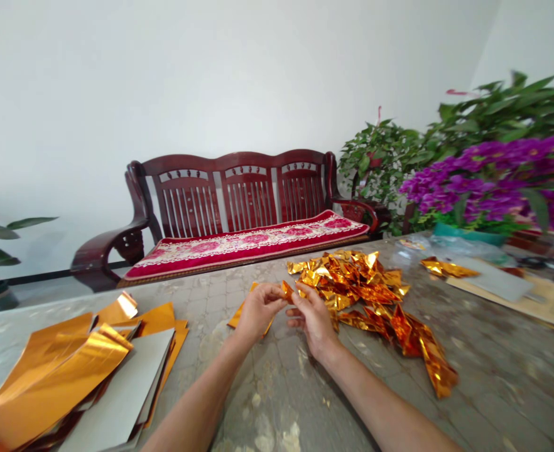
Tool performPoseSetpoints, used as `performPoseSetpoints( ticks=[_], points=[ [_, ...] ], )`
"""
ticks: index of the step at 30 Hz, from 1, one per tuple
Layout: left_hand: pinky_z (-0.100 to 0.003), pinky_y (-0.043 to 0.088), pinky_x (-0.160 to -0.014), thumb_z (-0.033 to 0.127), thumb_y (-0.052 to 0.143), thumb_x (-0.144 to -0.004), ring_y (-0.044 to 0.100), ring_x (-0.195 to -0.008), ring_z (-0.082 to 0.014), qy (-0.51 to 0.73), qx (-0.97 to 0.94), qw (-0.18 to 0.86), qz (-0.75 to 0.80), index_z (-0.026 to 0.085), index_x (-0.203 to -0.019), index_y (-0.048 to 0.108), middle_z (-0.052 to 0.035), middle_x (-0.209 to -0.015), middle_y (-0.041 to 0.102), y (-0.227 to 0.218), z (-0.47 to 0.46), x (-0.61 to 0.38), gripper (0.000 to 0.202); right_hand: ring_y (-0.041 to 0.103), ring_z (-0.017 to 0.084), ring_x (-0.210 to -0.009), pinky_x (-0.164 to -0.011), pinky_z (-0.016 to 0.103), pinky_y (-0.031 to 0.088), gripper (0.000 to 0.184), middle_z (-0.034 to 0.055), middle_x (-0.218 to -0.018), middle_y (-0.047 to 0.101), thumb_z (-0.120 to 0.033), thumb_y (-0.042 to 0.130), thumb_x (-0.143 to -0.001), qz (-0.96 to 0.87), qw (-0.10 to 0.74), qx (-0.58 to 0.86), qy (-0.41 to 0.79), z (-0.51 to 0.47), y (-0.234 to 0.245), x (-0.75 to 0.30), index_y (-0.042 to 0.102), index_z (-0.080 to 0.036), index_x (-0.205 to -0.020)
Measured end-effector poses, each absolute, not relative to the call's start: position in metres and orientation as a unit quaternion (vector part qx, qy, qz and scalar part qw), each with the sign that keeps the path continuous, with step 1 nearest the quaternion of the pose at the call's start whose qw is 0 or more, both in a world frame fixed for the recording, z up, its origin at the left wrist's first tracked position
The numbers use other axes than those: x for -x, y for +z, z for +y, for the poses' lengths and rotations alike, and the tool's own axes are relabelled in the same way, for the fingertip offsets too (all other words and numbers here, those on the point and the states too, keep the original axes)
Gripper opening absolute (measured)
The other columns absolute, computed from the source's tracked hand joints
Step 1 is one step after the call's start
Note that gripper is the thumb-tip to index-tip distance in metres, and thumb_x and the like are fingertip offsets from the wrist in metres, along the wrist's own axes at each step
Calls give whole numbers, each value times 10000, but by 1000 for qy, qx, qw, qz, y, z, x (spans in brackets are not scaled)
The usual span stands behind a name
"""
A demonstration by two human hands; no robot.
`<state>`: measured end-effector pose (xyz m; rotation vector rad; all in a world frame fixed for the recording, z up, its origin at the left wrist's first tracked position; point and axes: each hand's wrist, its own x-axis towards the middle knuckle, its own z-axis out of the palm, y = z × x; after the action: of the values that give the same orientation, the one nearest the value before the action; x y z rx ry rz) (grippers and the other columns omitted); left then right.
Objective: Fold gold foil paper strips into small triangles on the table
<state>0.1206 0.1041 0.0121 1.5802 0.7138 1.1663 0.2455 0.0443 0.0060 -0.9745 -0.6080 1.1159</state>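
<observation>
Both my hands meet over the middle of the table. Between the fingertips of my left hand [260, 309] and my right hand [315, 317] is a small piece of gold foil paper [287, 290], pinched by both and mostly covered by fingers. Under and beside my left hand lies a flat gold foil sheet [235, 319] on the tabletop. Just beyond and right of my right hand spreads a heap of folded gold foil pieces [352, 282], trailing toward me. To the left is a loose stack of gold foil sheets [65, 358], some with the pale side up.
The grey patterned table [267, 402] stretches across the front. At right are a cardboard piece [550, 302], clear plastic [411, 248] and purple flowers [484, 179] in a pot. Behind the table stands a dark wooden bench [249, 194] with a red cushion [253, 242].
</observation>
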Motion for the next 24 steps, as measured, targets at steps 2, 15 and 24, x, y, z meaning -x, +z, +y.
performPoseSetpoints(
  ticks=[2, 15, 24],
  points=[
    [-291, 497, -825, 276, 777, -678, 644, -846, -168, 488, -666, 475, 302, 167, -755, 696, -56, -940, 692, 9, 104, -120, 156, 638, 140, -567, -456, 225, 516, 626, 6, -790, 720, -397, 838, -620, -264, 699, 431, 507, 45, 6, -245, 578, -201, -1154],
    [-268, 487, -708, 339, 801, -674, 612, -719, -160, 470, -687, 452, 320, 167, -798, 716, -36, -778, 682, 4, 102, -121, 229, 637, 105, -583, -512, 190, 516, 457, -6, -752, 723, -331, 869, -570, -239, 736, 379, 508, 47, 6, -246, 671, -180, -953],
    [-225, 435, -594, 282, 692, -738, 575, -602, -130, 467, -694, 404, 370, 167, -735, 691, -5, -671, 669, 13, 92, -123, 115, 622, 112, -588, -532, 207, 517, 471, -33, -688, 679, -315, 864, -569, -249, 759, 388, 460, 47, 8, -246, 647, -194, -969]
  ],
)
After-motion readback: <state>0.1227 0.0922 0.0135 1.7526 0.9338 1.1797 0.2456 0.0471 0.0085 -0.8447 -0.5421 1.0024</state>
